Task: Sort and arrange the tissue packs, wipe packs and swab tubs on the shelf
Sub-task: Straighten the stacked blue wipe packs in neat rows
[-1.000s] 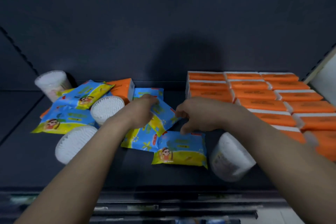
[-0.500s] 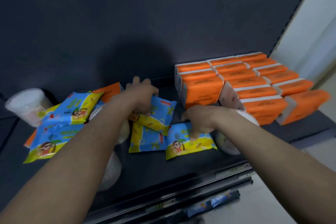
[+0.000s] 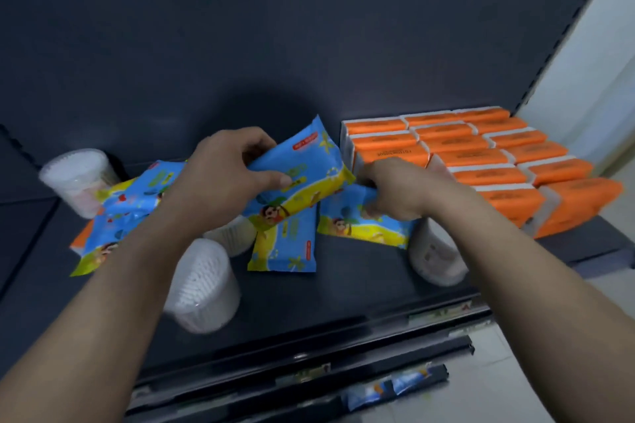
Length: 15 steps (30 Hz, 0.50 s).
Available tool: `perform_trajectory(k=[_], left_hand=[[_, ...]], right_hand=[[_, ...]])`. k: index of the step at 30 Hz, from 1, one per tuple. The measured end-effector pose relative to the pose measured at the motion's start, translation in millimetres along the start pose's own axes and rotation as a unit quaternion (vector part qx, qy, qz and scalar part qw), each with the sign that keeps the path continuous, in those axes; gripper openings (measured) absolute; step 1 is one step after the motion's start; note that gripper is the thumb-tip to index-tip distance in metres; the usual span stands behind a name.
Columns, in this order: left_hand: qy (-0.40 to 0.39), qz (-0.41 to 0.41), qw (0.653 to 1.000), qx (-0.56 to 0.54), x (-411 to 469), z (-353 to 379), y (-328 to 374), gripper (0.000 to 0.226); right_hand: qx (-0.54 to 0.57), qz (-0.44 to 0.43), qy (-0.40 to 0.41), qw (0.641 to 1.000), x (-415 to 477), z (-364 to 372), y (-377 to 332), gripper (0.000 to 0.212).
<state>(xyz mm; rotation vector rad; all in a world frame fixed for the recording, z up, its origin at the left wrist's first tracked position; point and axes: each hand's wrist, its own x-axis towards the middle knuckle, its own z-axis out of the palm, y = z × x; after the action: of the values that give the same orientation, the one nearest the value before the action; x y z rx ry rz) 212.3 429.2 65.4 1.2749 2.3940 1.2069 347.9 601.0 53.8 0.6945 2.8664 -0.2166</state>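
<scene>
My left hand [image 3: 220, 178] grips a blue and yellow wipe pack [image 3: 309, 168], lifted and tilted above the shelf. My right hand [image 3: 395, 192] pinches the top edge of a second wipe pack [image 3: 357, 227] that lies flat. A third wipe pack [image 3: 285, 247] lies under the lifted one. More wipe packs [image 3: 127, 203] are piled at the left over an orange tissue pack [image 3: 80, 240]. Orange tissue packs [image 3: 481, 158] stand in rows at the right. Swab tubs lie on their sides: one [image 3: 202, 285] under my left forearm, one [image 3: 436, 257] beneath my right wrist. Another tub [image 3: 77, 175] stands at the far left.
The dark shelf [image 3: 343, 292] has a front rail with price labels [image 3: 309, 371]. A fourth swab tub [image 3: 233, 233] peeks out behind my left wrist. A pale wall [image 3: 591, 79] and floor lie to the right of the shelf end.
My left hand has raised one wipe pack off the pile and tilted it. My right hand has closed on the edge of the pack beside it. The view has swung slightly left.
</scene>
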Motion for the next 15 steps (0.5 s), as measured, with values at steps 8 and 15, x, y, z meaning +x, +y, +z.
perform_trajectory(k=[8,15], left_hand=[[0.145,-0.084,0.986,-0.005,-55.6,-32.7,19.6,0.021],[0.264,-0.143,0.954,0.006,-133.6,-74.9,10.0,0.033]], right_hand=[[0.093,-0.102,0.194,0.971,2.4,-41.8,-0.9,0.017],[0.183,-0.242,0.226,0.926,8.6,-53.2,-75.3,0.022]])
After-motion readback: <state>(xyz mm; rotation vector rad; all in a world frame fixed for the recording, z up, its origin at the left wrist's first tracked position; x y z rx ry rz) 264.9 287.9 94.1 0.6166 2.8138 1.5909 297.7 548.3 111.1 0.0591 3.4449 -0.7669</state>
